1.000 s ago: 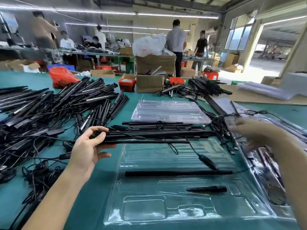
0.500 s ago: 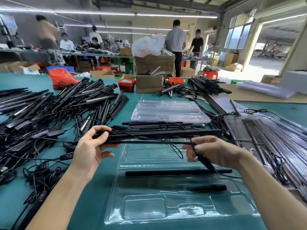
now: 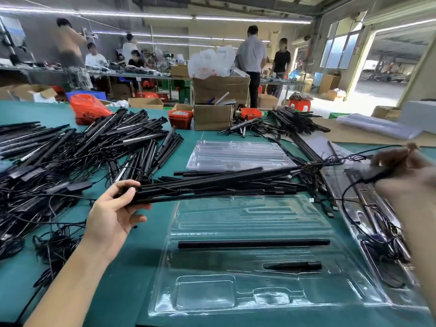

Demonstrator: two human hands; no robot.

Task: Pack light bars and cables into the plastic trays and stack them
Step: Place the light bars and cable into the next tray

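My left hand [image 3: 113,211] grips the left end of a bundle of black light bars [image 3: 212,182], held slanted above the green table. My right hand [image 3: 405,168], blurred at the right edge, pinches the black inline plug of the bundle's cable [image 3: 377,176], pulled out to the right. A clear plastic tray [image 3: 259,218] lies in front of me. In its slots lie one black light bar [image 3: 253,243] and a small black controller [image 3: 292,266]. Behind the bundle rests a stack of empty clear trays [image 3: 238,155]. Packed trays [image 3: 377,232] lie at the right.
A big heap of black light bars and tangled cables [image 3: 70,156] covers the table's left side. More bars [image 3: 297,123] lie at the back right. Cardboard boxes [image 3: 213,116], a red bin [image 3: 180,118] and a red bag [image 3: 88,109] stand along the far edge. People work behind.
My right hand moved from the bundle's middle out to the right, drawing the cable's plug with it. The bundle's right end rose and now slants upward. My left hand keeps its grip.
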